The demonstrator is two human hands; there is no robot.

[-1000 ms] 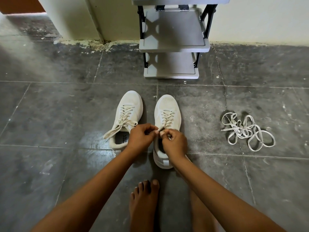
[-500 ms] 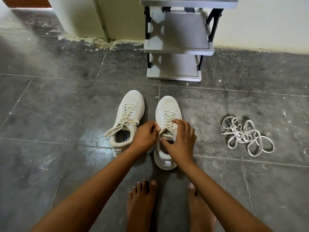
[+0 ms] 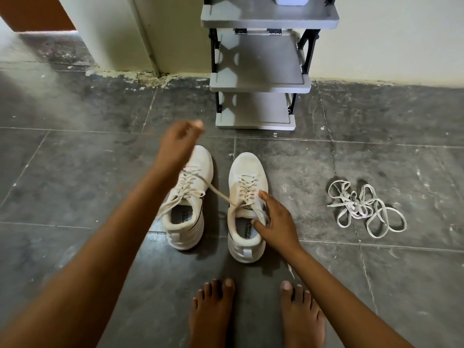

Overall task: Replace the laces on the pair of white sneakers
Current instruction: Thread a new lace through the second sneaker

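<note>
Two white sneakers stand side by side on the floor, toes pointing away. My right hand (image 3: pixel 276 222) grips the collar of the right sneaker (image 3: pixel 247 167), thumb inside the opening and fingers along its outer side. A loosened lace end (image 3: pixel 218 193) runs taut from that shoe's top eyelets up and left across the left sneaker (image 3: pixel 199 164), then disappears behind my left wrist. My left hand (image 3: pixel 178 144) is raised above the left sneaker's toe, blurred, fingers curled, pulling that lace. The left sneaker stays laced, its ends hanging loose.
A tangled pile of white laces (image 3: pixel 364 209) lies on the dark tiles to the right. A grey shoe rack (image 3: pixel 258 81) stands against the wall behind the shoes. My bare feet (image 3: pixel 213 312) are just in front of the sneakers.
My left hand has risen up and left from the right sneaker's tongue, drawing a lace end out. My right hand has slid down to the shoe's collar.
</note>
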